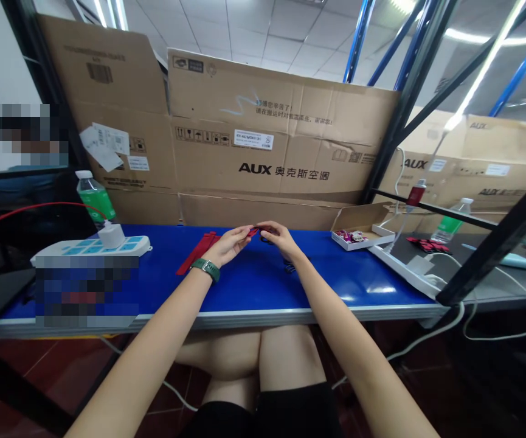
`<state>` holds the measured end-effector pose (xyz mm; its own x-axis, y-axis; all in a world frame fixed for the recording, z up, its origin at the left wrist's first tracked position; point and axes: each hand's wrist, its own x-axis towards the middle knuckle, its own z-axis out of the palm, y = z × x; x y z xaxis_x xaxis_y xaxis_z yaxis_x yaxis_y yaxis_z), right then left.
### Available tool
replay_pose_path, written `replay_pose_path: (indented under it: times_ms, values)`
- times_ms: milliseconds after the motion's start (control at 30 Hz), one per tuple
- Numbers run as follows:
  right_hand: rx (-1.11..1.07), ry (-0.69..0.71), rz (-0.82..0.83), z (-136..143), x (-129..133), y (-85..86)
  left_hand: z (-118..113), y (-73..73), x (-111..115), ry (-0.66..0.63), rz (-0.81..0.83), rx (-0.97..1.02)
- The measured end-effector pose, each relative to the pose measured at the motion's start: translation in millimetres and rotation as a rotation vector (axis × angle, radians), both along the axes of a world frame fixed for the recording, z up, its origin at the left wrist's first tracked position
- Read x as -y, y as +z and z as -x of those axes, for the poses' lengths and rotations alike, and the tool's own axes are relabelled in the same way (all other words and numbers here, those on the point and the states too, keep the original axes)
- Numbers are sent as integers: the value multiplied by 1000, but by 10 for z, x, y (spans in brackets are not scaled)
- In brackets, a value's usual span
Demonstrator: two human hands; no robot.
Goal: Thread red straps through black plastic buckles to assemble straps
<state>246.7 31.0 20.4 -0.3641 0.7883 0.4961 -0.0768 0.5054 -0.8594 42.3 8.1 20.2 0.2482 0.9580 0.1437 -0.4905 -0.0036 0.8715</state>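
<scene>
On the blue desk (335, 286) at left, a white power strip (93, 246), then red strips (196, 255) lying flat. Above the far middle, pinching a small red piece (253, 232) with left hand (228, 246) and right hand (281, 236) (dark part (266, 239) beside it too small to name). At far right, an open white box (370, 242) with small items (352, 236) inside.

Dark green wrist strap (210, 269) with metal buckle (205, 265), left side; black shorts (299, 412); bare forearms (171, 331) and knees (239, 356)
</scene>
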Motion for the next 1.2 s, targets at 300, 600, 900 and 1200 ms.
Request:
replay_pose_path:
  times_ms: [300,600,900,1200]
  values:
    - [-60,75,68,-28,-3,-4,15,-42,-7,11,77,-20]
    - [16,18,58,-44,-4,5,92,-44,-21,-102,245,-52]
    - [273,28,-16,-29,53,6,131,-46,-34,-77,326,-258]
    - [224,29,86,3,62,-14,68,-32,-16,-307,264,-258]
